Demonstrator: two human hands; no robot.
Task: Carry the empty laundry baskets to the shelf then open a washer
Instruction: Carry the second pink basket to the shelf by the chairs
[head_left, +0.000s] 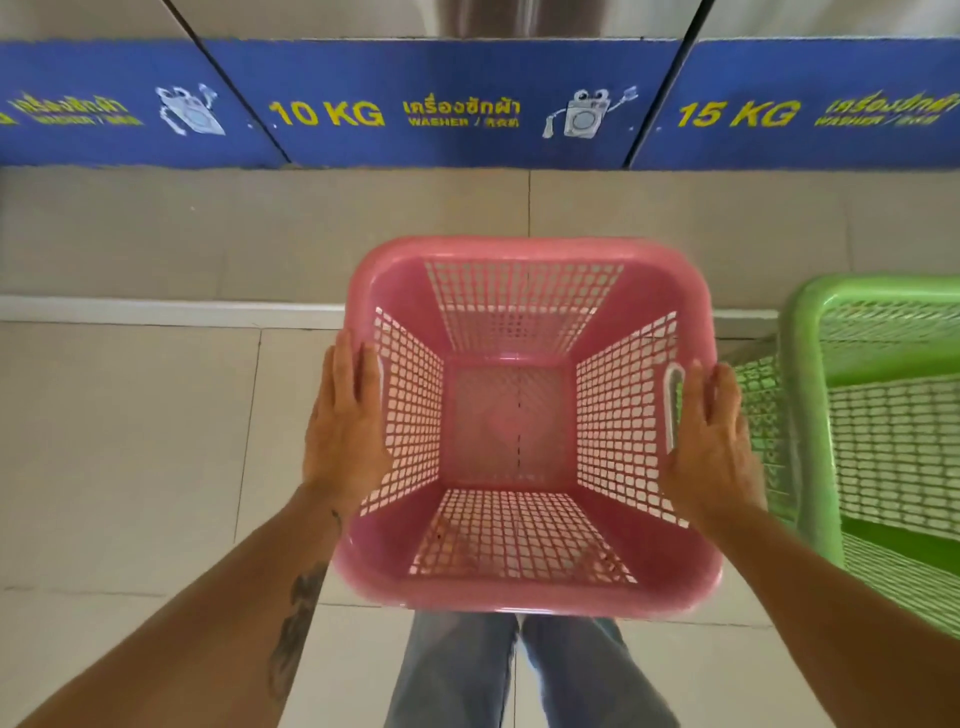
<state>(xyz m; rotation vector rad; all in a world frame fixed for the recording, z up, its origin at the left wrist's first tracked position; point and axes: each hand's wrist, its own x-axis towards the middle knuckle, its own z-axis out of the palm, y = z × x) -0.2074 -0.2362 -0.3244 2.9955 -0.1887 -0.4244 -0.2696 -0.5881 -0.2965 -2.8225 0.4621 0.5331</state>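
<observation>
the pink basket (511, 597) sits squarely between the two hands — the left hand (345, 431) is flat against its left wall, the right hand (711, 441) against its right wall beside the white handle slot (672, 405). the grip is a wide two-palm clamp holding the basket, fingers extended rather than curled through the slots. the basket is empty, mouth up toward the camera, roughly square, so neither hand is nearer; its base points down at the floor (130, 441). just right of the right hand, nearly touching the pink wall, is a green basket (810, 415), also empty as far as shows. no shelf is visible, so the carry likely begins with a turn away. ahead of the grip run blue panels: the middle one (441, 104) reads "10 kg" with thai script and "washer /"; the right one (800, 104) reads "15 kg". the left panel's text is blurred.
</observation>
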